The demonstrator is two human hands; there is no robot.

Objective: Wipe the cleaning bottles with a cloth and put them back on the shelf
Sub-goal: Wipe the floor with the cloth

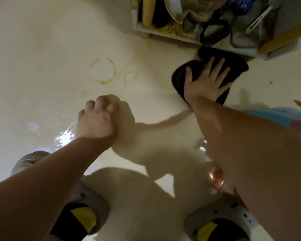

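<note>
My right hand (207, 82) lies spread flat on the black cloth (236, 65), fingers straight and fanned, palm pressing it to the pale floor (42, 58) just in front of the low white shelf (163, 33). I hold it that way, I think, so the whole palm bears on the cloth and it can be pushed across the floor rather than bunched up. My left hand (96, 119) is well apart from it, fingers curled under with nothing in them, knuckles and fingertips set on the floor. It looks like a prop that takes my weight while I crouch and lean forward. Both forearms reach down and away from me, the right one stretched further toward the shelf. Brownish ring stains (102, 71) mark the floor between the hands and beyond the left one, of the sort bottle bases leave, and a wet sheen (64, 136) glints beside my left wrist. As for the cleaning bottles, I cannot pick one out for certain. The shelf is crowded with blurred clutter, and none stands on the floor near the cloth.
</note>
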